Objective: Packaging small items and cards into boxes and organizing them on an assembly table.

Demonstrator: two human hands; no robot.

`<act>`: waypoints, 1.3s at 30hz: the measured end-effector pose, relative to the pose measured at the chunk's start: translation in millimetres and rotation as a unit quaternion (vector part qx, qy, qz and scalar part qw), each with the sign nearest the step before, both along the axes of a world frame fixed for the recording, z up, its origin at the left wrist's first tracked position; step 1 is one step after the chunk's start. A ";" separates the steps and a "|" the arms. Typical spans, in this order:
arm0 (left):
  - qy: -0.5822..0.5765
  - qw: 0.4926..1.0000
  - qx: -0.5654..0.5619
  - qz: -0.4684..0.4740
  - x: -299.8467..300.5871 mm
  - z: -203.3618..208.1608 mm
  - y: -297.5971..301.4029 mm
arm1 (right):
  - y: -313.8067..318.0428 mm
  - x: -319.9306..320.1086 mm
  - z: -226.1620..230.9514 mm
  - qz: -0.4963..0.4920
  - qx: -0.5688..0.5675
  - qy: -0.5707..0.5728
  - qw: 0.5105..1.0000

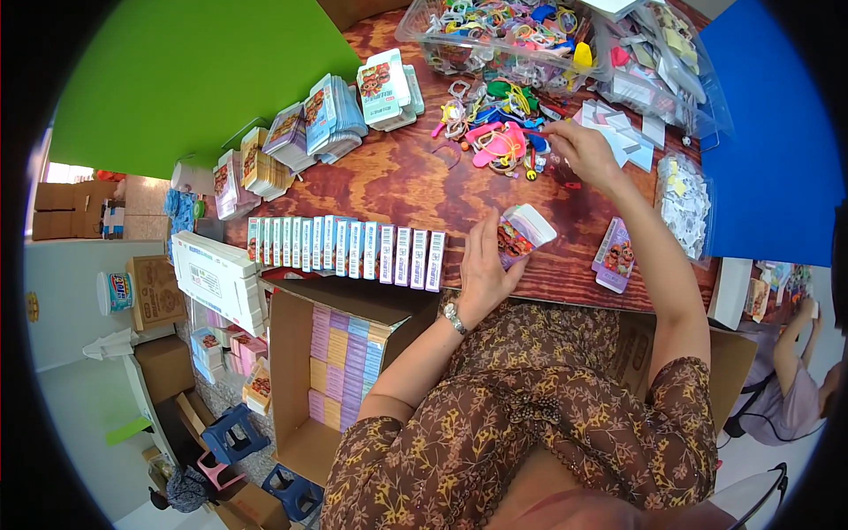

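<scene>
In my left hand is a small printed carton, its white end flap standing up. My fingers and thumb wrap round it close to the table's near edge. My right hand reaches over a heap of small colourful trinkets, its fingers pinched together. Whatever lies between those fingertips is too small to make out. A purple printed carton lies on the table below my right forearm. To the left of my left hand, a row of slim cartons stands on edge.
Stacks of flat cartons line the far left side. A clear tub of trinkets and a tub of paper pieces stand at the back and right. A cardboard box of packed cartons is below left. Another person works at right.
</scene>
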State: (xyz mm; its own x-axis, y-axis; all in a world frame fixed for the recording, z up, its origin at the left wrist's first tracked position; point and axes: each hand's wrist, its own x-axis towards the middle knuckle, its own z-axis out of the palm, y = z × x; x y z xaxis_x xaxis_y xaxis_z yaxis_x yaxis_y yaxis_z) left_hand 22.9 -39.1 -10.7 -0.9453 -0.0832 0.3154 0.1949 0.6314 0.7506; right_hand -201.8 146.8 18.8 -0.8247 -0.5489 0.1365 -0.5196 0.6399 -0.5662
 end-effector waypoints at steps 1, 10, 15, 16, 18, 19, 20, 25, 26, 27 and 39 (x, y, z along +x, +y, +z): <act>0.002 1.000 -0.004 0.013 -2.2 -1.2 -1.9 | 1.7 5.6 9.3 0.000 0.001 -0.004 1.000; 0.037 0.997 -0.053 0.042 -13.2 -2.6 -11.2 | 14.4 95.6 82.6 0.117 -0.014 -0.025 0.993; 0.041 0.995 -0.083 0.040 -9.8 1.4 -5.1 | 8.4 117.6 82.4 0.125 0.151 0.084 0.977; 0.040 0.994 -0.089 0.040 -8.6 2.8 -4.7 | 3.6 118.7 82.5 0.125 0.149 0.084 0.977; 0.041 0.994 -0.097 0.036 -6.3 5.0 -1.0 | -3.8 120.7 80.6 0.127 0.112 0.080 0.982; 0.041 0.993 -0.105 0.033 -4.8 5.8 0.0 | -5.6 120.2 72.8 0.126 0.111 0.080 0.983; 0.042 0.993 -0.105 0.029 -4.7 6.7 0.9 | -7.0 118.4 60.0 0.134 0.079 0.054 0.986; 0.046 0.994 -0.095 0.026 -1.0 1.1 2.1 | -15.9 132.1 44.4 0.123 0.047 0.029 0.991; 0.045 0.994 -0.095 0.026 -0.3 -0.6 2.1 | -18.6 137.3 46.8 0.123 0.047 0.028 0.991; 0.054 0.994 -0.095 0.021 0.4 -2.4 2.5 | -20.9 142.0 49.1 0.116 0.065 0.047 0.990; 0.042 0.998 -0.049 0.000 -3.0 -1.3 -7.6 | 9.2 123.2 55.5 0.140 -0.063 -0.005 0.988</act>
State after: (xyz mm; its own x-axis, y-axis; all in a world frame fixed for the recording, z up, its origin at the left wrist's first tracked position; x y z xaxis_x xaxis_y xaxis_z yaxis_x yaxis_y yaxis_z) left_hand 19.9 -46.7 -11.9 -0.9152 -0.0478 0.4003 0.2547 0.7010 0.6661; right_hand -78.7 156.0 74.3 -0.6445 -0.7348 0.2114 -0.6606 0.3958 -0.6379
